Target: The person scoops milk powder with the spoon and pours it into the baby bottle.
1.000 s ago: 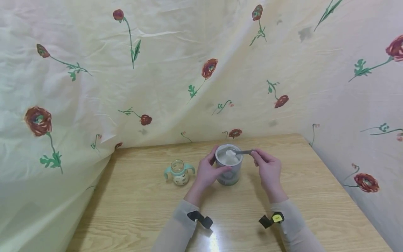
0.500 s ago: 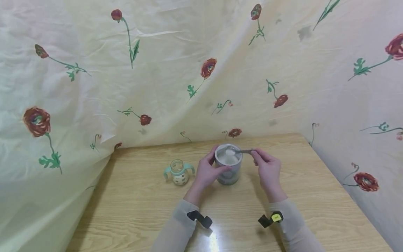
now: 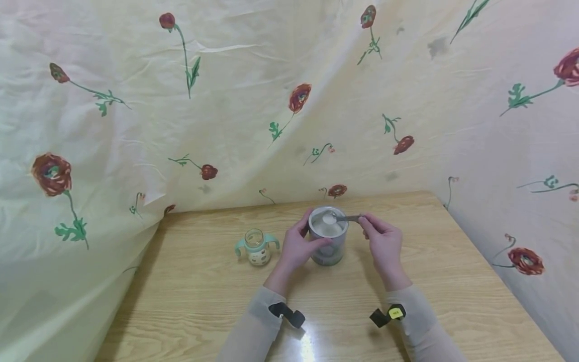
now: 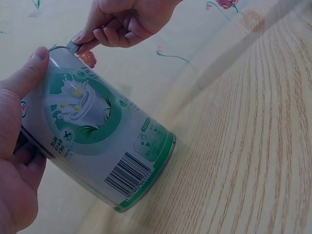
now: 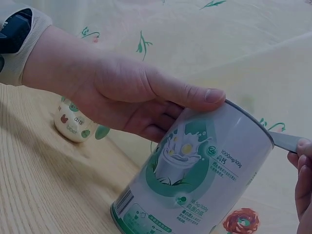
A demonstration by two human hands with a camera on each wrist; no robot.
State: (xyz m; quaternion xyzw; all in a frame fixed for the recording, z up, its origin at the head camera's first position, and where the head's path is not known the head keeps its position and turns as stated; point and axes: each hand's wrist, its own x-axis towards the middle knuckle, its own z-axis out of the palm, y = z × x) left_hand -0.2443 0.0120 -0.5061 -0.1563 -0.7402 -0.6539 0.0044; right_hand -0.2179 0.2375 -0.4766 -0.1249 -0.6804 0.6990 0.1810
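Note:
A milk powder can (image 3: 328, 254), white and green with a printed splash of milk, stands upright with its top off. White powder (image 3: 324, 230) shows inside. My left hand (image 3: 300, 247) grips the can from the left, thumb across the near side by the rim. With thumb and fingers, my right hand (image 3: 385, 244) pinches the end of a grey scoop's handle (image 3: 348, 218). The scoop's head, heaped with white powder, lies within the can's mouth. In the right wrist view the handle (image 5: 286, 141) crosses the rim; the can wall hides the scoop's head there.
Left of the can stands a lidless baby bottle (image 3: 259, 255) with two mint-green handles. The wooden table (image 3: 199, 306) ends at a flower-patterned cloth (image 3: 244, 120) hanging behind it and along both sides. Both wrists wear black straps with small cameras.
My right hand and the scoop have moved slightly left, and the powder on the scoop looks flatter. My left hand and the can stay nearly still.

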